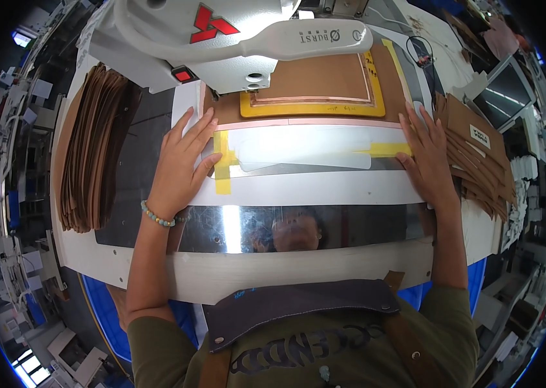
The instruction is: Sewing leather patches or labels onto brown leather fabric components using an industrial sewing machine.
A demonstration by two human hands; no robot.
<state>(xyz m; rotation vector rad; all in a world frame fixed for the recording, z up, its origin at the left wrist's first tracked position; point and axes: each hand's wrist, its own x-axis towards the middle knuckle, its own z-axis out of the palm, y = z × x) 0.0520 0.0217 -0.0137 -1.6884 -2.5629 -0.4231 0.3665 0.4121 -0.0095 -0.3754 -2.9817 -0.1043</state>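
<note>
"Where is the brown sheet (318, 79)?"
"Beneath the yellow frame (312, 111), partly under the white machine (176, 39)."
"And the hands?"
"The left hand (184, 154) and right hand (425, 154) lie flat, grasping nothing, near the sheet's front corners."

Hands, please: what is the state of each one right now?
Left hand: open, resting at the left end of the brown sheet.
Right hand: open, resting at the sheet's right end.
</note>
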